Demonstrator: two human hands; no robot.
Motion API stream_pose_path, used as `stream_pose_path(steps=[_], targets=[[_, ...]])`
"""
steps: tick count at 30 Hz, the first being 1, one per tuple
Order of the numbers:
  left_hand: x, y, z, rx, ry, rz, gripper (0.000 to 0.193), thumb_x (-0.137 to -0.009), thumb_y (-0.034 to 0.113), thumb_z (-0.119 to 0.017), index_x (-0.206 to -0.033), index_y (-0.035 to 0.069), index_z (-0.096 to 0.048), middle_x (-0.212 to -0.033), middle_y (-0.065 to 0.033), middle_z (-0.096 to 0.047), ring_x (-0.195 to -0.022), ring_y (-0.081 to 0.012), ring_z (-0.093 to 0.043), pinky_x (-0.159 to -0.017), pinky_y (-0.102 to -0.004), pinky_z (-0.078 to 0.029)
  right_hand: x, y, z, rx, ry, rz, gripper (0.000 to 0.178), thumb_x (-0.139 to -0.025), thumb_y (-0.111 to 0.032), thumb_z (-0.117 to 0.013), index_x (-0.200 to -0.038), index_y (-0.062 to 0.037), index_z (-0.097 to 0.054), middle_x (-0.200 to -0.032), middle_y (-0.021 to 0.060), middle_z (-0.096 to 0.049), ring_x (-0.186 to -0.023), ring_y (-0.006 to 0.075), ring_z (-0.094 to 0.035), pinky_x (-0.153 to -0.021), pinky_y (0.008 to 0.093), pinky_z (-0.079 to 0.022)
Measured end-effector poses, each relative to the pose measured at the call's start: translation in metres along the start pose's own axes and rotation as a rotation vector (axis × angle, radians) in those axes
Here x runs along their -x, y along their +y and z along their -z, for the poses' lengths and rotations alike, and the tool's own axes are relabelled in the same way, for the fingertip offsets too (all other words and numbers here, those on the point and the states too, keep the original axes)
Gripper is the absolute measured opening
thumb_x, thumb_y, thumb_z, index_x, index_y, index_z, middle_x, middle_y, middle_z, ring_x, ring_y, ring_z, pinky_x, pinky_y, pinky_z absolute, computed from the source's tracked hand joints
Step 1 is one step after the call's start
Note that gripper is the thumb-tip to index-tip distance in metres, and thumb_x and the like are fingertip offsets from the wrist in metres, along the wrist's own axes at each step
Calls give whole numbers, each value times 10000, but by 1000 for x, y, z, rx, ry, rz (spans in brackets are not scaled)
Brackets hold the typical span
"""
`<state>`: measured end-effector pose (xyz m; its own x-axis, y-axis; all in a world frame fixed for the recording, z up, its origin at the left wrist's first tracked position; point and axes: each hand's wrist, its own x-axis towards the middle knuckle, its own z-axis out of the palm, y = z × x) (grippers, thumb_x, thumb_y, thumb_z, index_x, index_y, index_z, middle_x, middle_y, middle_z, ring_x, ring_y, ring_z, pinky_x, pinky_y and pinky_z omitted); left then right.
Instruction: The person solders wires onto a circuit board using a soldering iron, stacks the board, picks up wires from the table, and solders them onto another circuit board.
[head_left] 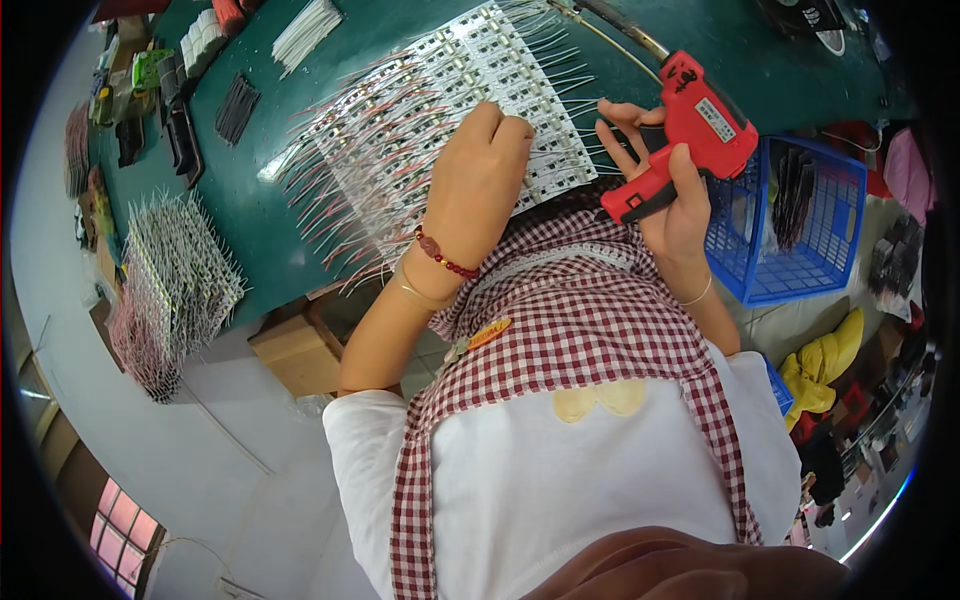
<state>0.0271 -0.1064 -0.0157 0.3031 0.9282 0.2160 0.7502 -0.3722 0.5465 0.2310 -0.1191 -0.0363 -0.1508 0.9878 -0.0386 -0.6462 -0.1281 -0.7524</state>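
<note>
A panel of small white circuit boards lies on the green tabletop in front of me. Red and white wires fan out from its left part, and pale wires stick out along its right edge. My left hand rests over the panel with its fingers closed toward the boards; whatever they pinch is hidden beneath them. On the right, my right hand holds a red soldering gun by its handle. Its metal barrel and a thin feed tube point up and left, past the panel's far right corner.
Wired boards in a thick stack overhang the table's left edge. Bundles of white wires and black wires lie on the far left tabletop, near black-handled tools. A blue plastic basket stands at my right. Below left is a cardboard box.
</note>
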Motion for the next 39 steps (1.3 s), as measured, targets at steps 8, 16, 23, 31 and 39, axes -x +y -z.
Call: stream_pose_path(steps=[8, 16, 23, 31, 39], targets=[[14, 2, 8, -22, 45, 293, 114, -791, 99, -660, -765, 16, -587, -739, -101, -517, -622, -260, -573, -551, -334, -454, 1, 6, -10, 130, 64, 50, 314, -958, -239, -504, -1150, 9, -485, -1201, 236, -549, -1269, 390, -429, -1104, 491, -293], [12, -2, 15, 10, -17, 310, 92, -782, 73, -629, -751, 11, -569, -832, -113, -501, -651, -261, -555, -576, -343, -454, -1, 7, -11, 135, 71, 75, 303, -956, -219, -505, -1145, 18, -491, -1185, 245, -559, -1254, 394, -446, -1097, 486, -307], [9, -1, 19, -20, 102, 334, 140, -784, 136, -667, -777, 36, -568, -830, -115, -525, -659, -310, -562, -570, -394, -459, -2, 8, -8, 137, 46, 77, 292, -956, -210, -506, -1142, 14, -493, -1185, 249, -559, -1253, 393, -447, -1099, 488, -303], [-18, -8, 15, -81, -98, 265, 172, -772, 173, -673, -734, 44, -566, -763, -103, -570, -690, -286, -582, -596, -384, -460, -1, 6, -10, 141, 81, 58, 296, -952, -211, -509, -1146, 12, -490, -1181, 242, -561, -1255, 394, -445, -1095, 483, -312], [-18, -9, 19, -24, -136, 346, 129, -765, 141, -673, -766, 40, -593, -626, -97, -599, -581, -287, -582, -542, -381, -446, -1, 6, -11, 134, 64, 57, 295, -943, -199, -514, -1146, 14, -490, -1178, 241, -560, -1258, 395, -440, -1096, 488, -307]])
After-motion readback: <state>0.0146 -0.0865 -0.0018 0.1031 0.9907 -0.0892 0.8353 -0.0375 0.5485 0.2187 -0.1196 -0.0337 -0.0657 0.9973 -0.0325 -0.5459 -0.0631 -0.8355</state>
